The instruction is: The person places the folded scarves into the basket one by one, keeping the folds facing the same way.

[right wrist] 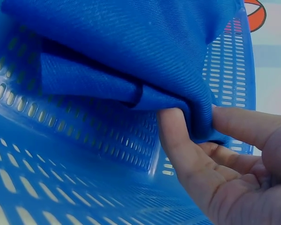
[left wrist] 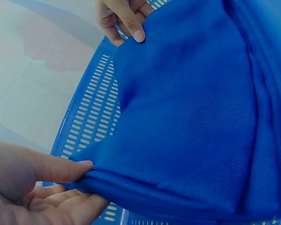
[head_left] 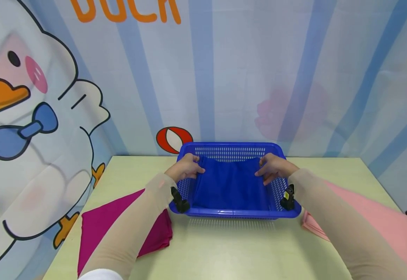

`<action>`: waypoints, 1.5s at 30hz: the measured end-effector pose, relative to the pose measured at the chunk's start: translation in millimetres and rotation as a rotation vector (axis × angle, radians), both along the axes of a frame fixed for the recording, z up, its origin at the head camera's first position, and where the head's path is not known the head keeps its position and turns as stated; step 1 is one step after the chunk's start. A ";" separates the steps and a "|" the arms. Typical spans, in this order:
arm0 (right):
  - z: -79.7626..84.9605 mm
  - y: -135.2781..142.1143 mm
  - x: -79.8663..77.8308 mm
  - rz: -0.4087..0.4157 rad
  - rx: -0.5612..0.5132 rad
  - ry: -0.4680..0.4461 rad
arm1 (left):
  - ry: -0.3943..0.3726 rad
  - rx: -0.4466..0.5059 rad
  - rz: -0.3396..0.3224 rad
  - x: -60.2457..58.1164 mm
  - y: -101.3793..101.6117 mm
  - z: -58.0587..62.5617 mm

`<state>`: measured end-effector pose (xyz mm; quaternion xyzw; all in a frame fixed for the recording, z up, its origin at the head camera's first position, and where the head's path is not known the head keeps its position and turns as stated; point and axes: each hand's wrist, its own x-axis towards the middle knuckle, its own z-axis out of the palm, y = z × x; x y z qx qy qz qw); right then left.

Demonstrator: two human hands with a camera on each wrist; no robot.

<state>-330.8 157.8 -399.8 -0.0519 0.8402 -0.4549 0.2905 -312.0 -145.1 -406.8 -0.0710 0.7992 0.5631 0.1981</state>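
Note:
A folded blue cloth (head_left: 232, 182) lies partly inside a blue plastic basket (head_left: 235, 212) with slotted walls. My left hand (head_left: 186, 168) pinches its far left corner between thumb and fingers. At the far right corner my right hand (head_left: 275, 168) pinches the same cloth. Seen from the left wrist, the thumb of the left hand (left wrist: 47, 187) presses on top of the layered cloth (left wrist: 187, 112), fingers beneath. In the right wrist view, the right hand (right wrist: 234, 164) grips the folded edge of the cloth (right wrist: 131, 61), which hangs above the basket's slotted floor.
On the pale table (head_left: 224, 249), a magenta cloth (head_left: 154, 237) lies to the left, partly under the left forearm. A pink cloth (head_left: 375, 221) lies to the right, partly behind the right forearm. A printed curtain (head_left: 238, 77) with a cartoon duck hangs behind the table.

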 end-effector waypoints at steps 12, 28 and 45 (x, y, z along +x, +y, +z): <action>11.3 3.1 3.5 0.028 0.082 0.169 | 0.098 -0.116 -0.047 6.5 5.8 14.1; 18.8 5.1 10.9 0.061 0.032 0.199 | 0.229 -0.019 0.050 6.8 4.7 21.3; 33.3 -0.8 14.4 0.047 -0.032 0.170 | 0.163 0.161 0.049 9.8 3.7 32.3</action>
